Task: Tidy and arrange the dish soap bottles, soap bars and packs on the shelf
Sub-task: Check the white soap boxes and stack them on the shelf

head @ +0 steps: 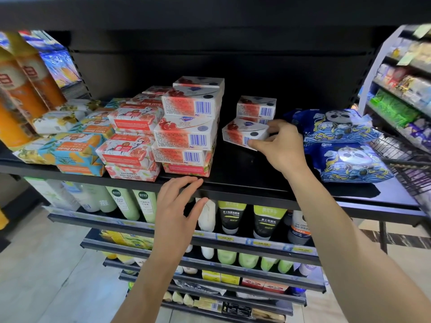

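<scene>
My right hand [279, 143] grips a white and red soap box [240, 132] at the middle of the black shelf [245, 180], thumb on its front corner. Behind that box stands a short stack of the same boxes [256, 107]. To the left rises a taller stack of soap boxes [191, 122]. Paper-wrapped goat soap bars [130, 148] lie in piles further left. Orange dish soap bottles [23, 85] stand at the far left. My left hand [179, 206] rests with straight fingers on the shelf's front edge, holding nothing.
Two blue panda-print packs [342, 145] lie at the shelf's right end, next to a wire basket [405, 164]. Lower shelves hold green tubes and bottles [233, 217]. Another rack of goods [405, 89] stands at the right. Bare shelf shows in front of my right hand.
</scene>
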`<state>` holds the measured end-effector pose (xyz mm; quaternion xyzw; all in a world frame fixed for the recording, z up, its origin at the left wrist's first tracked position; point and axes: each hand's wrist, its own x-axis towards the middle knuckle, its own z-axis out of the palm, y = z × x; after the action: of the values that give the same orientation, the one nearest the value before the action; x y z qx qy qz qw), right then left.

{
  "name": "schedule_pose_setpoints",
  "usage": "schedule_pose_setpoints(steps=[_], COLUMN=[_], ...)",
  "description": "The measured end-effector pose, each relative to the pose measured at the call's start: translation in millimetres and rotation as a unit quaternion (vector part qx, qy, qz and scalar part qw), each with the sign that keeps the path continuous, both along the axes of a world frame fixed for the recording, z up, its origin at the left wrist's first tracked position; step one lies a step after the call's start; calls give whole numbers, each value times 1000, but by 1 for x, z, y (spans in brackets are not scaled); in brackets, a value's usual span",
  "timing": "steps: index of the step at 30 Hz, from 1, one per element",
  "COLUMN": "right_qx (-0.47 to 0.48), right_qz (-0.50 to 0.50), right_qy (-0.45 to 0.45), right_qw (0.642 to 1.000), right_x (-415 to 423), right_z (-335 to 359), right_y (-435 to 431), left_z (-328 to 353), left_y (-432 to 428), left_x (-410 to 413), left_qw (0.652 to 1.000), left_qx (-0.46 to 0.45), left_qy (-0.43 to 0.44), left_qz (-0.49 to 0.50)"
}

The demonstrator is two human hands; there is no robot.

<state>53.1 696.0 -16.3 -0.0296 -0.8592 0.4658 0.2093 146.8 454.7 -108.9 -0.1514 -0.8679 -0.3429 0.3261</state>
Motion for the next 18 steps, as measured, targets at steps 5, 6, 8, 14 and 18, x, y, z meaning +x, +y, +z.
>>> schedule_pose_setpoints(steps=[5, 6, 8, 14, 18], right_qx=[85, 80, 42, -115, -168], right_qz=[-56, -58, -51, 94, 169], right_qy=[54, 65, 74, 80, 73], right_qw=[993, 993, 995, 986, 968], right_x=[48, 63, 92, 142, 153], right_z=[1, 3, 3, -19, -35], right_y=[-8, -9, -8, 3, 2], left_z=[1, 2, 7, 44, 60], left_y=[0, 0, 1, 12, 24], left_x=[2, 3, 7, 37, 48], left_qw=[1000, 1000, 999, 963, 904], left_qx=[-3, -6, -1, 215, 333], left_qy=[-15, -21, -41, -140, -220], left_qz=[1, 0, -9, -75, -153])
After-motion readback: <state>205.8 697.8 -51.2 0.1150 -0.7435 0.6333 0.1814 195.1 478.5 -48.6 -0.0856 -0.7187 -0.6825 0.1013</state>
